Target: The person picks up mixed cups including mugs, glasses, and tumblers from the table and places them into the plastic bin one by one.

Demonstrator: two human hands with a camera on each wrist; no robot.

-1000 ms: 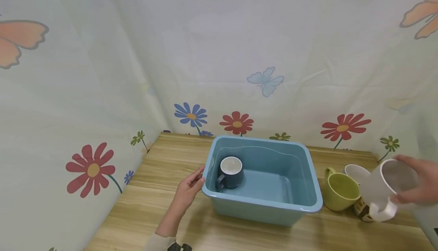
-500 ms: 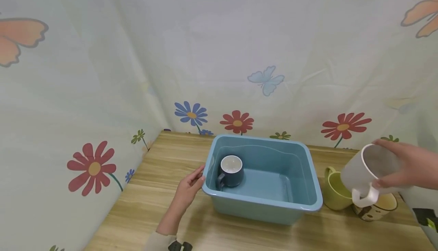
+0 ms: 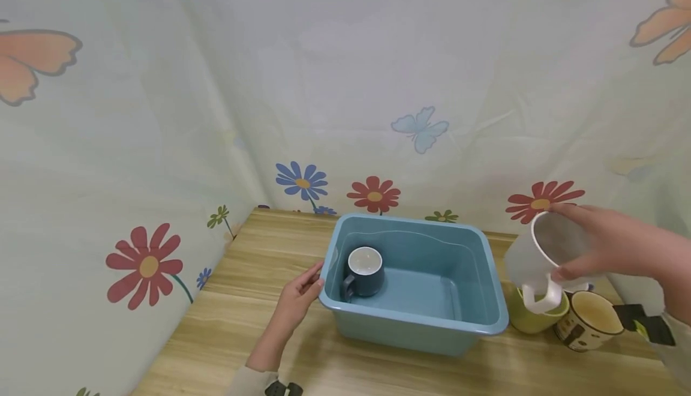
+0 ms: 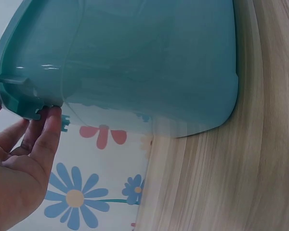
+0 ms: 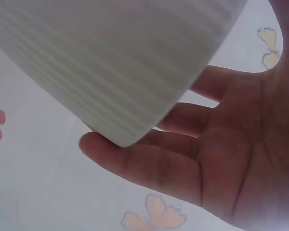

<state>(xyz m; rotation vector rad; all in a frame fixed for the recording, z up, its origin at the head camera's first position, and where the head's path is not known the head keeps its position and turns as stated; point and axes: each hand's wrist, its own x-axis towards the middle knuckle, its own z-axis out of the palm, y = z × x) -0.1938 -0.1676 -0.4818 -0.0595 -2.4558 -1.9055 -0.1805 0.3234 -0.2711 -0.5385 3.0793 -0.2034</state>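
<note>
In the head view my left hand [image 3: 294, 300] holds the left rim of a blue plastic basin [image 3: 402, 333], thumb above and fingers beneath the edge. A dark blue mug [image 3: 369, 283] with a white inside stands in the basin's left end. My right hand [image 3: 615, 246] grips a white mug [image 3: 519, 262] in the air, tilted, its handle toward me, right of the basin. The right wrist view shows the ribbed side of this white mug [image 5: 120, 72] with fingers around it. Below it stand a green mug [image 3: 531, 319], partly hidden, and a patterned cream mug [image 3: 580, 335].
The basin stands on a wood-grain table [image 3: 264, 252]. A pale curtain [image 3: 335, 84] with flowers and butterflies hangs behind and to the left. Another mug behind the green one is mostly covered by the white mug and my right hand.
My right hand has carried the white mug leftward and up, from over the patterned mug to above the green one, near the basin's right rim. My left hand and the basin have stayed still.
</note>
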